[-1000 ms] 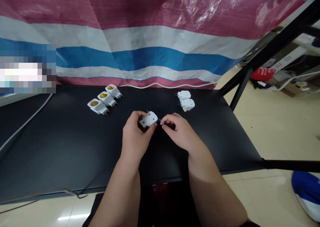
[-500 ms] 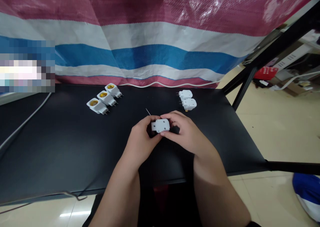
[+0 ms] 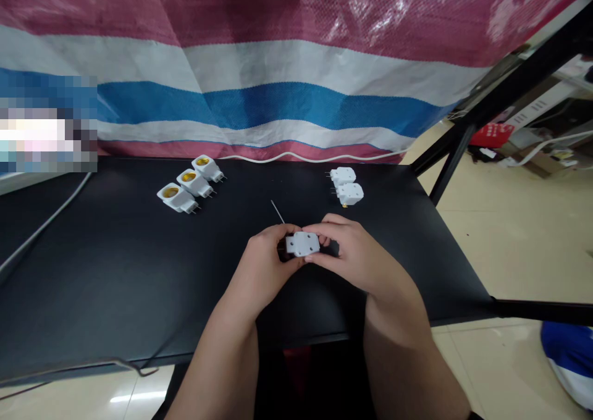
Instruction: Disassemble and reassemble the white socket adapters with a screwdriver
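Note:
Between my two hands is a white plug-in lamp socket (image 3: 303, 244), its back face with small screw holes turned up. My left hand (image 3: 269, 256) pinches it from the left, near the prong end. From the right, my right hand (image 3: 343, 244) grips the wider end with thumb and fingers. A thin metal rod (image 3: 277, 210), perhaps a screwdriver shaft, lies just beyond my left fingers; its other end is hidden. Back left, three white lamp sockets (image 3: 194, 183) stand in a row with their gold threaded openings up. Two more sockets (image 3: 349, 193) lie face down at the back right.
The black table (image 3: 115, 272) ends at a striped tarp (image 3: 287, 105) behind it. A white cable (image 3: 287, 155) runs along the back edge, and a grey cable (image 3: 46, 222) crosses the left side. Black frame bars (image 3: 454, 142) rise at the right. A bent metal rod (image 3: 125, 363) is at the front left edge.
Both hands have moved slightly toward me and to the right with the lamp socket, tilting it a little. More of the thin metal rod now shows.

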`<state>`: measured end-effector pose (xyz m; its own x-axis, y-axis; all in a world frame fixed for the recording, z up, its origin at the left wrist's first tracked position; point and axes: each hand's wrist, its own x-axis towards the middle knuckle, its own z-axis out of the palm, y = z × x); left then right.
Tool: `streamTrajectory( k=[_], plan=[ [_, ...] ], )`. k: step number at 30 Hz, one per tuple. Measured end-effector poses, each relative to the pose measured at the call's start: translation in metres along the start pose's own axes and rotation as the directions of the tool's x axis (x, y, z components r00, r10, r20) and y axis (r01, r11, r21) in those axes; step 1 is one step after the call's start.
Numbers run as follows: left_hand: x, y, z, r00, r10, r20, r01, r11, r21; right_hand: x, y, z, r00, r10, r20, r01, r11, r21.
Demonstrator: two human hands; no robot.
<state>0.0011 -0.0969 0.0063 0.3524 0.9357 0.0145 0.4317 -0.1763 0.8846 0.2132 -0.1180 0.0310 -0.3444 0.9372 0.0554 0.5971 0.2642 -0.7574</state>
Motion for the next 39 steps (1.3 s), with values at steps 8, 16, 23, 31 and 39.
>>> streamTrajectory(
  k=[8,16,23,31,39],
  plan=[
    [0.000,-0.001,-0.001,1.000,-0.020,0.010,0.019,1.000,0.021,-0.001,-0.001,-0.002,1.000,0.004,0.027,-0.004,1.000,0.031],
    [0.002,-0.001,0.000,1.000,0.018,-0.007,-0.017,0.999,0.045,0.001,-0.004,-0.001,1.000,-0.009,-0.021,0.009,1.000,0.017],
    [0.001,0.000,-0.001,0.997,0.043,-0.057,-0.041,0.998,0.038,0.003,-0.001,0.003,0.994,-0.018,-0.110,0.025,0.997,0.066],
    [0.003,-0.006,0.001,0.990,0.007,-0.142,-0.001,0.999,0.041,0.006,0.002,0.007,0.964,0.059,-0.261,0.000,0.975,0.221],
    [0.003,-0.007,0.000,0.959,-0.099,-0.264,0.081,0.994,-0.079,0.012,0.021,0.013,0.889,0.286,-0.358,-0.265,0.958,0.107]
  ],
)
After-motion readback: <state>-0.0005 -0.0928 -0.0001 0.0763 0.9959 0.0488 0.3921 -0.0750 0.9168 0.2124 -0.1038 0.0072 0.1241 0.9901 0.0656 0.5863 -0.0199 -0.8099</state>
